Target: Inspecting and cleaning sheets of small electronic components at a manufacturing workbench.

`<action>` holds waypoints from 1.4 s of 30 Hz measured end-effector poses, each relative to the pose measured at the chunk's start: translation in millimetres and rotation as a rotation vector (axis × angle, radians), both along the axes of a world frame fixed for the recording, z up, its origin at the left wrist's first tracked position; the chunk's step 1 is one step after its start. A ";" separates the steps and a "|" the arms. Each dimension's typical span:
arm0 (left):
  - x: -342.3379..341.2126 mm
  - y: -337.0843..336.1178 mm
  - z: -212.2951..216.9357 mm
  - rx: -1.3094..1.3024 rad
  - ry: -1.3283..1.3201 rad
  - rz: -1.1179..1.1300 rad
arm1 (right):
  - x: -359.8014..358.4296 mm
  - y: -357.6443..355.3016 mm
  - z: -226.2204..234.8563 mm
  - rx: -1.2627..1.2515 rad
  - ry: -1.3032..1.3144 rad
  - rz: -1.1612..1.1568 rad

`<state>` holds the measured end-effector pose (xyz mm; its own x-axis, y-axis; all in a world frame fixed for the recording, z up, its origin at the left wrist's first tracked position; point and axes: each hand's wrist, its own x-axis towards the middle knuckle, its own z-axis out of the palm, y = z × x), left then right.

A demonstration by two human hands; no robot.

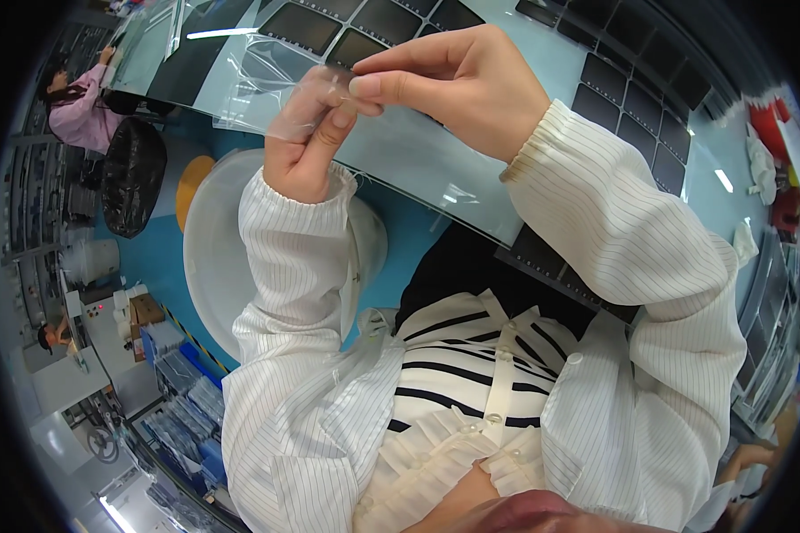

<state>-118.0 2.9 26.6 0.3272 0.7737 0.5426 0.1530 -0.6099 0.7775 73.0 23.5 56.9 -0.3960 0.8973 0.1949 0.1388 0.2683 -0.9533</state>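
My left hand (304, 147) is raised over the table's near edge, its fingers curled and closed on a thin clear plastic film (271, 64). The film spreads over the backs of those fingers and up toward the far left. From the right, my right hand (471, 84) meets it with thumb and index finger pinched together at the left fingertips. Whatever lies in that pinch is too small to make out. Beyond both hands, dark rectangular panels (302, 28) lie in rows on the glossy pale table (436, 191). More dark panels (636, 111) lie to the right.
A large white bin (206, 240) stands below my left forearm. A black bag-covered object (135, 178) is farther left, near a person in pink (84, 115). Blue crates with clear packaging (187, 382) stand at lower left. Red objects (769, 124) sit at the far right.
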 end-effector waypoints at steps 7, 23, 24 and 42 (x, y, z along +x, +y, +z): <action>3.5 5.0 -8.6 -0.071 -0.038 0.017 | -2.6 22.0 7.7 0.268 0.069 -0.218; -39.3 34.2 -41.9 -0.433 -0.382 0.023 | 143.1 -43.4 14.5 0.555 -0.562 -0.420; -44.5 36.3 -39.6 -0.443 -0.400 0.028 | 144.8 -55.1 7.6 0.552 -0.607 -0.408; -74.8 -26.1 -20.6 -0.357 0.437 1.307 | 136.3 -71.1 -51.9 0.891 -0.872 -0.414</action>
